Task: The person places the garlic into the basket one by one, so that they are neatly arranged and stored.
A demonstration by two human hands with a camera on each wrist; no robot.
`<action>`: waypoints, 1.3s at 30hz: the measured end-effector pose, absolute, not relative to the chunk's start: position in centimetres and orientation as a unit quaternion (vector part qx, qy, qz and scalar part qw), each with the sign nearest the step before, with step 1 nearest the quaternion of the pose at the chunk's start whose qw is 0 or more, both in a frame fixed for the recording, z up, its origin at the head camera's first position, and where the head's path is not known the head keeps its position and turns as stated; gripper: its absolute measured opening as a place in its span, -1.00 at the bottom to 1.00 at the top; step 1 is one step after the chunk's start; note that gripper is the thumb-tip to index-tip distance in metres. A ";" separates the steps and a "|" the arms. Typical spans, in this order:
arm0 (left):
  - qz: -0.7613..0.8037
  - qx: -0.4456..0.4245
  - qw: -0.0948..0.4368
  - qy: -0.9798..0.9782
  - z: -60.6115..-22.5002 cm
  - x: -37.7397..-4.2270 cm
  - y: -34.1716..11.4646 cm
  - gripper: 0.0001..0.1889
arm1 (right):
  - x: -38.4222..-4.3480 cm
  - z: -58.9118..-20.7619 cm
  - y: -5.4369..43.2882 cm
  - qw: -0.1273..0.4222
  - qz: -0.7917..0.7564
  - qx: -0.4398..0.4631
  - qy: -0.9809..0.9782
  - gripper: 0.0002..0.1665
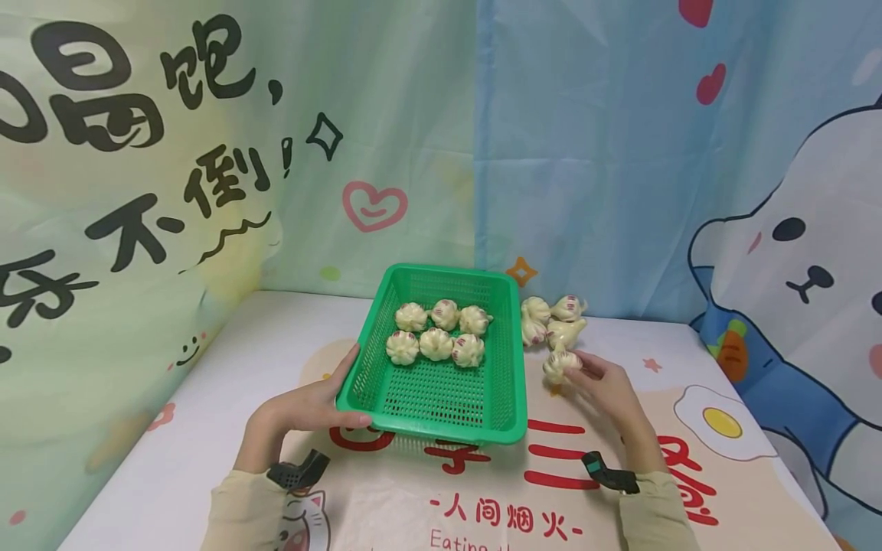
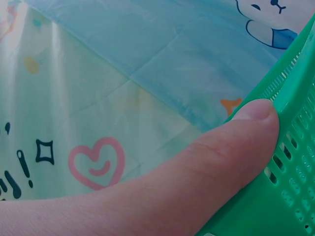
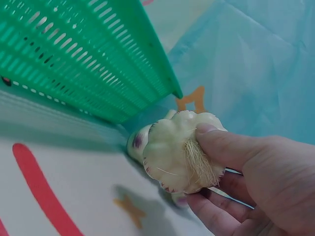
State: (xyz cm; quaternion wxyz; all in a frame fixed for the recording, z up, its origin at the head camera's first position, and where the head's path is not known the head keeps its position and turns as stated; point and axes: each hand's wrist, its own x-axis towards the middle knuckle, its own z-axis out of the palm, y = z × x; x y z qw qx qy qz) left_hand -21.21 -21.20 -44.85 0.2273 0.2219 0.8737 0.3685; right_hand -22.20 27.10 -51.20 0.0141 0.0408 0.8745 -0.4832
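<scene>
My left hand (image 1: pixel 310 403) holds the near left corner of a green plastic basket (image 1: pixel 430 426), its thumb and fingers spread around the corner. In the left wrist view a digit (image 2: pixel 236 142) presses on the basket's side, just below the rim. Inside the basket, several garlic bulbs (image 1: pixel 436 344) lie in two rows toward the far half. Right of the basket, my right hand (image 1: pixel 609 389) pinches a garlic bulb (image 3: pixel 172 152) between thumb and fingers, root tuft toward the wrist camera. Just beyond it, more garlic bulbs (image 1: pixel 566 332) sit in a cluster.
The table (image 1: pixel 237 360) has a printed cover with red strokes and a fried egg picture (image 1: pixel 723 421). A printed curtain (image 1: pixel 413 138) rises behind the table and along both sides. Black devices are strapped to both wrists.
</scene>
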 end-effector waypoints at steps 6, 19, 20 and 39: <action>0.373 0.225 0.226 0.871 -44.9 -21.2 -21.2 0.22 | -21.7 -49.8 26.8 -0.013 -0.483 0.022 0.875 -0.09; 0.369 0.222 0.228 0.873 -44.6 -21.1 -21.1 0.22 | -21.1 -47.7 25.7 -0.017 -0.503 0.033 0.863 -0.02; 0.369 0.221 0.227 0.874 -44.6 -21.1 -21.1 0.22 | -21.1 -47.5 25.6 -0.018 -0.503 0.033 0.864 -0.02; 0.365 0.225 0.225 0.875 -44.5 -21.1 -21.1 0.22 | -20.8 -45.9 23.8 -0.040 -0.517 0.007 0.855 -0.13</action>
